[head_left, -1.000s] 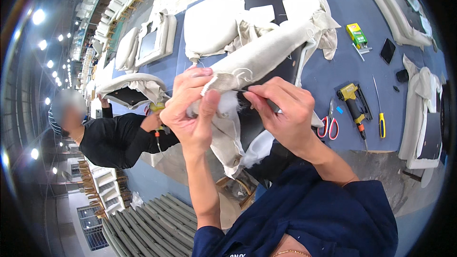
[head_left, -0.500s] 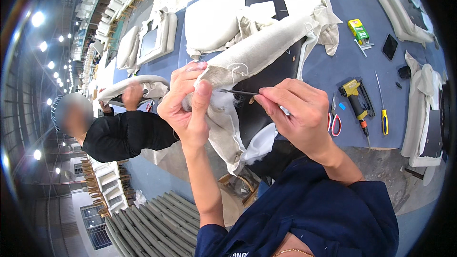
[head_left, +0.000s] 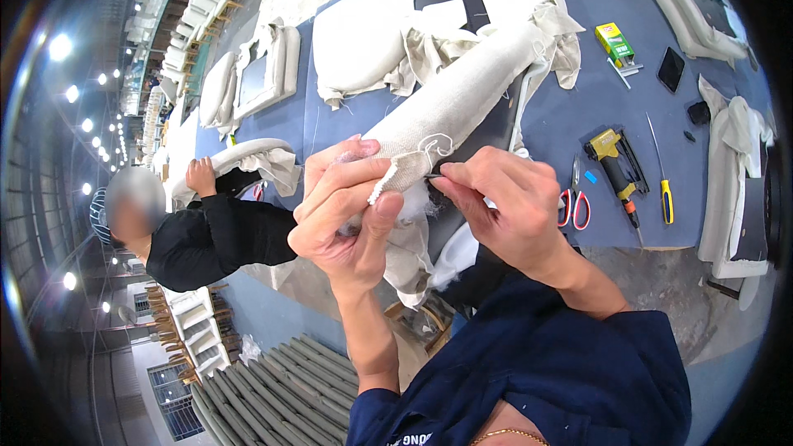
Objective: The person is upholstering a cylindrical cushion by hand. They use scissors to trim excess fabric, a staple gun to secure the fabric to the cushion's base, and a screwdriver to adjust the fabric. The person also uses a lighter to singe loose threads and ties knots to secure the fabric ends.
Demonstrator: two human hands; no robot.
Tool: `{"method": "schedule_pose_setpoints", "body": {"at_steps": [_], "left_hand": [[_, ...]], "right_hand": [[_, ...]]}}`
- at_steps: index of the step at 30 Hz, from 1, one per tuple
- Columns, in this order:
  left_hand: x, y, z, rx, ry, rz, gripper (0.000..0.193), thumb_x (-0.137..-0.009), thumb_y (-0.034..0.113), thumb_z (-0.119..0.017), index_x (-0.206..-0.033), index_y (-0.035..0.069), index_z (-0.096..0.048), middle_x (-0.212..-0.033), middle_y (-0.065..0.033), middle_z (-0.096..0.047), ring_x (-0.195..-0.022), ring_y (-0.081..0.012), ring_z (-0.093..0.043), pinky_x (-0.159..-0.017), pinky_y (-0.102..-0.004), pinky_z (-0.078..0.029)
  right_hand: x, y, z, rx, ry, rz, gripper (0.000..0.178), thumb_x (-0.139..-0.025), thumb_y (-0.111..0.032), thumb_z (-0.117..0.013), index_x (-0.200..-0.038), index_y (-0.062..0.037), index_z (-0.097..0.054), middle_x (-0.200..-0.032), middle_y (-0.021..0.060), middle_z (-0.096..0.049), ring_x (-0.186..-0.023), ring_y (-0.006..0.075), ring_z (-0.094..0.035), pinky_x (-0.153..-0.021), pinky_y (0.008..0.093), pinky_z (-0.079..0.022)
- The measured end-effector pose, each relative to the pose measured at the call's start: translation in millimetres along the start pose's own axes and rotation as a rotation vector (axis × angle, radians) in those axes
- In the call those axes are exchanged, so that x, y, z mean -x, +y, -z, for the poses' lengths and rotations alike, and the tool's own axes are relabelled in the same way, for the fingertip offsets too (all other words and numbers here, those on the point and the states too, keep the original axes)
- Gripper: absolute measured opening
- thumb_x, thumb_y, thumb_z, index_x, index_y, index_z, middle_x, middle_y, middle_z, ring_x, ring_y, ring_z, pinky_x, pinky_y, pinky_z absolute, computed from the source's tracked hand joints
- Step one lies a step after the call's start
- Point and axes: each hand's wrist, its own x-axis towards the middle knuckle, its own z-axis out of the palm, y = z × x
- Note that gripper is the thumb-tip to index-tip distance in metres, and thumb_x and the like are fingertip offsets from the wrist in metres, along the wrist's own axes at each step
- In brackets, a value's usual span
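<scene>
A long padded upholstery piece (head_left: 462,87) in cream fabric slants across the near part of the table. My left hand (head_left: 343,211) is closed on its near end, pinching the folded fabric edge between thumb and fingers. A tuft of white stuffing (head_left: 415,205) shows below that edge. My right hand (head_left: 512,206) pinches a thin dark tool (head_left: 434,176), whose tip is at the fabric's edge beside the stuffing; most of the tool is hidden by the fingers. A loose looped thread (head_left: 438,144) lies on the cover just above.
On the blue-grey table (head_left: 570,120) to the right lie red-handled scissors (head_left: 576,198), a yellow-and-black staple gun (head_left: 615,169), a screwdriver (head_left: 666,198), a phone (head_left: 671,70) and a green-yellow box (head_left: 613,43). Cream cushions (head_left: 359,37) lie behind. A co-worker (head_left: 223,231) works at the left.
My left hand has moved right and slightly down with the fabric end. The right hand has come closer to it, and less of the dark tool shows.
</scene>
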Motion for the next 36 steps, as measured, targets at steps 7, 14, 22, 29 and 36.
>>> {"method": "schedule_pose_setpoints", "body": {"at_steps": [7, 14, 22, 29, 36], "left_hand": [[-8.3, 7.3, -3.6, 0.009, 0.019, 0.12, 0.026, -0.087, 0.017, -0.078, -0.077, -0.005, -0.07, -0.083, -0.0136, -0.072, -0.093, -0.0291, -0.066, -0.093, -0.044, -0.049], [-9.8, 1.8, -4.2, 0.008, 0.061, 0.127, 0.026, -0.088, 0.017, -0.077, -0.077, -0.006, -0.069, -0.084, -0.0132, -0.071, -0.094, -0.0287, -0.065, -0.093, -0.0432, -0.048], [-5.3, 4.8, -8.3, 0.032, 0.043, 0.065, 0.02, -0.084, 0.013, -0.079, -0.076, -0.004, -0.071, -0.084, -0.0126, -0.074, -0.091, -0.03, -0.067, -0.094, -0.0468, -0.049], [-4.4, 29.3, -6.5, 0.044, -0.131, -0.018, 0.013, -0.076, 0.009, -0.082, -0.076, -0.001, -0.074, -0.087, -0.0106, -0.076, -0.093, -0.031, -0.068, -0.089, -0.0463, -0.052], [1.4, 29.2, -7.2, 0.259, -0.083, 0.329, 0.044, -0.058, 0.022, -0.091, -0.093, 0.003, -0.072, -0.087, -0.0094, -0.055, -0.089, -0.0233, -0.052, -0.096, -0.0425, -0.046]], "right_hand": [[-3.9, -3.8, 29.0, 0.124, -0.072, 0.051, 0.018, -0.074, 0.003, -0.083, -0.083, -0.0001, -0.068, -0.066, 0.0083, -0.063, -0.052, 0.0192, -0.058, -0.047, 0.0302, -0.044], [2.6, -1.9, 30.5, 0.143, -0.043, 0.075, 0.017, -0.075, -0.005, -0.081, -0.082, -0.006, -0.066, -0.067, 0.0029, -0.059, -0.054, 0.019, -0.057, -0.047, 0.0327, -0.042], [0.7, -7.8, 25.4, 0.157, -0.009, -0.016, 0.018, -0.075, -0.008, -0.083, -0.08, -0.0063, -0.066, -0.064, 0.0038, -0.059, -0.052, 0.0198, -0.057, -0.046, 0.0327, -0.041], [0.1, -2.3, 35.6, 0.138, -0.028, 0.15, 0.019, -0.074, -0.004, -0.084, -0.086, -0.0025, -0.069, -0.066, 0.0064, -0.06, -0.053, 0.0216, -0.058, -0.046, 0.0317, -0.042], [7.4, -8.6, 81.6, 0.169, -0.305, -0.022, 0.017, -0.077, -0.004, -0.08, -0.09, 0.0011, -0.071, -0.066, 0.0079, -0.058, -0.053, 0.0206, -0.057, -0.048, 0.0325, -0.041]]}}
